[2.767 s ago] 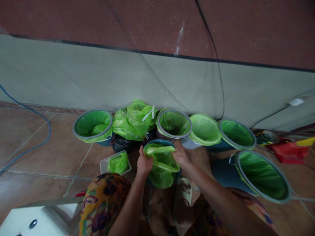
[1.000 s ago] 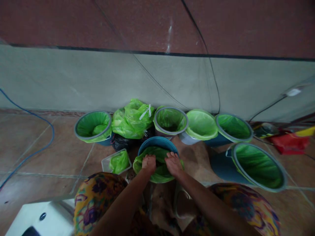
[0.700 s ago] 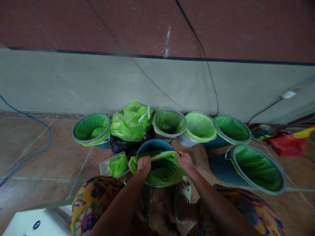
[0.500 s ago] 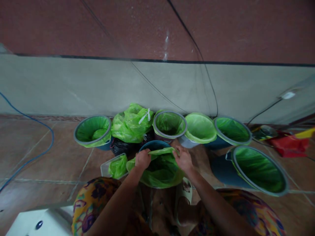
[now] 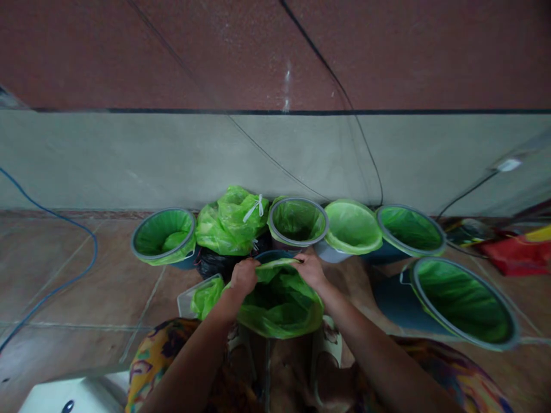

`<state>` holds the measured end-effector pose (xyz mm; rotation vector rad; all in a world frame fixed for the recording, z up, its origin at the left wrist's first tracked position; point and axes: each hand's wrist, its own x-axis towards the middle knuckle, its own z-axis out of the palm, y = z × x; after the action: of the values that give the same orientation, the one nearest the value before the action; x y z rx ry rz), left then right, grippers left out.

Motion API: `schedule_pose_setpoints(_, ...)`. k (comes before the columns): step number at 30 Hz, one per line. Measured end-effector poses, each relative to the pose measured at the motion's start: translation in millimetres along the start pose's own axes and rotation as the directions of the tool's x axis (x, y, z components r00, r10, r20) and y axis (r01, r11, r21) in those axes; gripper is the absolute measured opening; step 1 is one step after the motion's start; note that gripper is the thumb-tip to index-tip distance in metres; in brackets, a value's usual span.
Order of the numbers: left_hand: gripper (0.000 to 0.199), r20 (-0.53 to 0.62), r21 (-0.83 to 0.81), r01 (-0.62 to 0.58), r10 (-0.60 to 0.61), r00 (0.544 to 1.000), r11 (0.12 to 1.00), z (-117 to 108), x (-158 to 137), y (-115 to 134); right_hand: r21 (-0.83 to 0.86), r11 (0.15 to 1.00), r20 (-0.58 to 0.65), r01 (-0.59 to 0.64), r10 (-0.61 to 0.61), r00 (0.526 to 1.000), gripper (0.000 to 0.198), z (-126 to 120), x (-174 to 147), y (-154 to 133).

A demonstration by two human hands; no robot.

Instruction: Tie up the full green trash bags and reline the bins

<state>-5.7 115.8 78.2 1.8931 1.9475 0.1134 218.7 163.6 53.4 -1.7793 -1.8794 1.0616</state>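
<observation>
Currently the green bag (image 5: 279,301) sits mouth-up in the blue bin (image 5: 270,256), upright, just before the wall (image 5: 129,160). Left hand (image 5: 243,276) and right hand (image 5: 310,271), both closed, pinch its far edge. Brown floor tiles (image 5: 86,298) lie beneath.

The thin green plastic bag (image 5: 279,301) looks glossy and crinkled over the smooth blue plastic bin (image 5: 267,256). At nine o'clock, the brown tiled floor (image 5: 86,287) shines; the grey wall (image 5: 129,160) looks matt.
</observation>
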Motion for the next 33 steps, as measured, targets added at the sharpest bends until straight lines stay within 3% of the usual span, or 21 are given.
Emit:
schedule_pose_setpoints(3,0.039,0.026,-0.004,-0.058,0.058,0.998,0.998,-0.5,4.3,5.6,0.006,1.0,0.025,0.023,-0.023,0.999,0.025,0.9,5.2,-0.2)
schedule_pose_setpoints(6,0.025,0.016,-0.027,-0.048,0.049,0.999,0.998,-0.6,11.1,10.7,0.056,0.996,0.07,0.063,-0.067,0.995,0.027,-0.7,8.4,-0.4)
schedule_pose_setpoints(11,0.027,-0.002,-0.377,-0.023,0.024,1.0,0.926,4.3,25.6,7.2,0.178,0.983,0.07,0.042,-0.056,0.996,0.028,-7.3,8.0,11.3)
schedule_pose_setpoints(13,0.025,0.003,-0.447,-0.022,0.027,1.0,0.894,6.5,30.6,3.6,0.219,0.975,0.07,0.025,-0.041,0.997,0.025,-8.7,6.4,18.2)
schedule_pose_setpoints(20,0.026,-0.059,-0.248,0.037,-0.053,0.997,0.968,11.0,42.0,1.0,0.176,0.984,0.08,0.026,-0.041,0.996,0.034,-5.2,10.5,28.5)
schedule_pose_setpoints(26,0.025,-0.055,-0.052,0.056,-0.059,0.997,0.997,18.3,56.0,1.9,-0.175,0.985,-0.031,-0.004,-0.002,1.0,0.036,6.2,30.7,30.5)
schedule_pose_setpoints(29,0.028,-0.035,-0.037,0.092,-0.093,0.995,0.995,22.8,68.3,-2.7,-0.292,0.955,-0.105,-0.049,0.019,0.994,0.035,16.7,41.2,35.3)
schedule_pose_setpoints(33,0.032,-0.003,-0.113,0.168,-0.17,0.985,0.979,28.5,86.5,-12.6,-0.255,0.964,-0.099,-0.079,0.055,0.994,0.033,24.3,55.0,45.6)
